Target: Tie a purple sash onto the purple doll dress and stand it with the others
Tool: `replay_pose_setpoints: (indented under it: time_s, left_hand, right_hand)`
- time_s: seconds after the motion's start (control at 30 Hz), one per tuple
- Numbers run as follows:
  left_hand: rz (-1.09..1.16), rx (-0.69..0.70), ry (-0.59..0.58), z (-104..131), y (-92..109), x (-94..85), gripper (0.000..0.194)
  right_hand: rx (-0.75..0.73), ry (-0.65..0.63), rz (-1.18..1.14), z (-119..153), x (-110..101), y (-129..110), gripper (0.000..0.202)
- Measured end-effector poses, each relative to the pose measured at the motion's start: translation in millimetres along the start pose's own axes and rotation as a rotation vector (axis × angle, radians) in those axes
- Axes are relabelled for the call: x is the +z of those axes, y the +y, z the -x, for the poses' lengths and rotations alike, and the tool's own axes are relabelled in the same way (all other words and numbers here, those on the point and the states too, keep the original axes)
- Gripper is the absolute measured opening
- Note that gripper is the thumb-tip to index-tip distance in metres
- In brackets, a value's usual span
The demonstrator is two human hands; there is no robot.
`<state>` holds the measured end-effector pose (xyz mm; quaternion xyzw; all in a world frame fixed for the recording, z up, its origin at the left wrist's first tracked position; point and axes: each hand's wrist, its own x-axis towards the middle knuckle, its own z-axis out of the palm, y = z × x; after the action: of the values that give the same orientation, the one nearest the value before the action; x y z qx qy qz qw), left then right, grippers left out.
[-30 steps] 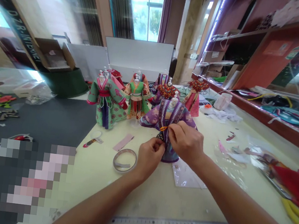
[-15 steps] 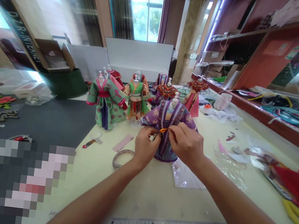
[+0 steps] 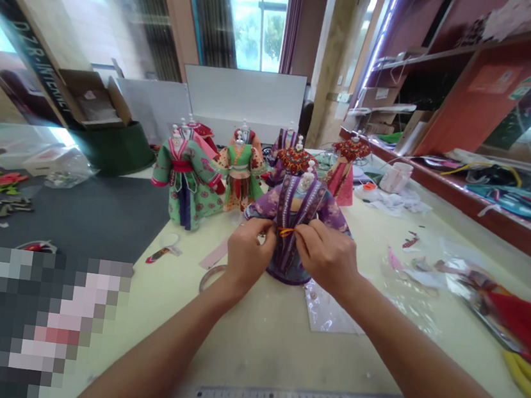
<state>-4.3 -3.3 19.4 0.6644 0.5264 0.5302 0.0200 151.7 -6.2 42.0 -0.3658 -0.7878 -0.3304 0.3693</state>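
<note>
Green-robed doll (image 3: 185, 179), tape ring (image 3: 207, 277), white mug (image 3: 394, 177), metal ruler (image 3: 299, 397)

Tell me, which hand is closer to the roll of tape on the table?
Left. The left hand hangs just above the roll of tape and hides part of it. The right hand is farther off, across the purple doll dress, pinching the orange cord.

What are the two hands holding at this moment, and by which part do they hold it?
Both the left hand and right hand pinch the ends of an orange cord at the waist of the purple-robed doll.
</note>
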Motion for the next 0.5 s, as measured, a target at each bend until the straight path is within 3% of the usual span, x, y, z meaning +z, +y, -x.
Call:
replay_pose_setpoints:
  time_s: [0.5]
  left_hand:
    - [0.289,-0.118,-0.003,-5.3,10.6,4.1,0.011]
  right_hand:
    - [0.029,0.068,0.027,-3.8,-1.8,5.3,0.010]
